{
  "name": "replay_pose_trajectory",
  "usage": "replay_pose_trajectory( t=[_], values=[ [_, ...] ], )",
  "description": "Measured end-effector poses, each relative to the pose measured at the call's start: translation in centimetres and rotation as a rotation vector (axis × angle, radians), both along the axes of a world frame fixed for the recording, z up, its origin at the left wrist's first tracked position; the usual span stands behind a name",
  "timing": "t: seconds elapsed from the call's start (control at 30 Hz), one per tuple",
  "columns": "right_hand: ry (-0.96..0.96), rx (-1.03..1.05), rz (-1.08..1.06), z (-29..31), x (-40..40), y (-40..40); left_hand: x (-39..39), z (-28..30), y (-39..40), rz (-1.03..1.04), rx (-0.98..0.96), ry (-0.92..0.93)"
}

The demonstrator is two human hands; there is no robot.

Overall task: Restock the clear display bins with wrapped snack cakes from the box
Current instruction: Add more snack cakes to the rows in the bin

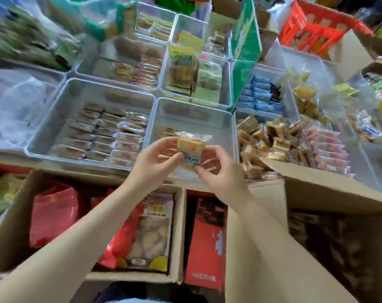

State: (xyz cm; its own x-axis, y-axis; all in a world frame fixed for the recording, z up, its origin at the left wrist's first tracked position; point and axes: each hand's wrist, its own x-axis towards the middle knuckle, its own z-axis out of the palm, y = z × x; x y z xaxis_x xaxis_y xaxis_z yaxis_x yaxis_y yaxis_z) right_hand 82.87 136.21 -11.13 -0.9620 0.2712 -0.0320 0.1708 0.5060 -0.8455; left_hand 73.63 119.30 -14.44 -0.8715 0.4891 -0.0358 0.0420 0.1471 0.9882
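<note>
Snack cake (pixel 191 149), wrapped in clear film, sits up in the air between both hands, just above the near edge of a clear bin (pixel 192 119) that is almost bare. Left hand (pixel 157 158) pinches the wrapper's left side, thumb and fingers curled onto it. Right hand (pixel 218 171) pinches the lower right corner of the same wrapper with its fingertips. Both forearms reach out over the cartons in front of the person.

To the left of that bin, a wider clear tray (pixel 54 127) holds neat rows of flat wrapped cakes. To its right, another bin (pixel 271 145) is heaped with loose golden-brown wrapped cakes, and pink wrapped packs (pixel 328 147) lie beside those. Behind, a bin with yellow and green packs (pixel 192 73) stands near one with blue packs (pixel 258 92).

Below the hands, an open cardboard box (pixel 177 226) holds red bags and a pack with a clear window. A second cardboard box (pixel 328 193) stands open on the right, its contents too dark to make out.
</note>
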Motion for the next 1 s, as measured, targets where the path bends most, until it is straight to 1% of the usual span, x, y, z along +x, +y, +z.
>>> replay_pose_trajectory(
  t=[0.07,0.1,0.17,0.2,0.23,0.3,0.37,0.43,0.6,0.73,0.87,1.0],
  values=[
    [0.04,0.203,-0.029,-2.7,-3.1,-0.6,-4.0,-2.9,-1.1,0.02,-0.28,0.168],
    [0.024,0.304,-0.028,-3.9,-4.6,-0.5,-5.9,-4.6,-1.6,-0.003,-0.451,0.269],
    [-0.044,0.456,-0.023,-6.0,-7.5,0.3,-8.5,-8.2,-2.5,-0.108,-0.755,0.413],
    [-0.074,0.508,-0.025,-6.8,-8.8,0.9,-9.3,-9.6,-2.8,-0.162,-0.862,0.456],
    [-0.099,0.557,-0.029,-7.5,-10.2,1.5,-9.7,-10.7,-3.1,-0.201,-0.917,0.475],
    [-0.144,0.646,-0.046,-8.7,-12.9,2.5,-9.8,-11.6,-3.3,-0.222,-0.93,0.475],
    [-0.185,0.693,-0.083,-9.9,-15.9,3.2,-9.7,-11.8,-3.3,-0.22,-0.928,0.506],
    [-0.213,0.686,-0.102,-11.4,-19.0,3.6,-9.7,-11.8,-3.3,-0.224,-0.953,0.529],
    [-0.315,0.697,-0.05,-16.5,-25.0,3.1,-9.7,-12.4,-3.0,-0.221,-0.985,0.53],
    [-0.409,0.689,0.04,-19.2,-26.2,2.3,-9.7,-12.7,-2.9,-0.215,-0.998,0.545],
    [-0.412,0.648,0.072,-20.2,-25.3,1.4,-9.7,-12.6,-2.8,-0.203,-0.994,0.55],
    [-0.609,0.781,0.111,-20.3,-23.9,0.3,-9.5,-12.5,-2.8,-0.201,-0.987,0.545]
  ],
)
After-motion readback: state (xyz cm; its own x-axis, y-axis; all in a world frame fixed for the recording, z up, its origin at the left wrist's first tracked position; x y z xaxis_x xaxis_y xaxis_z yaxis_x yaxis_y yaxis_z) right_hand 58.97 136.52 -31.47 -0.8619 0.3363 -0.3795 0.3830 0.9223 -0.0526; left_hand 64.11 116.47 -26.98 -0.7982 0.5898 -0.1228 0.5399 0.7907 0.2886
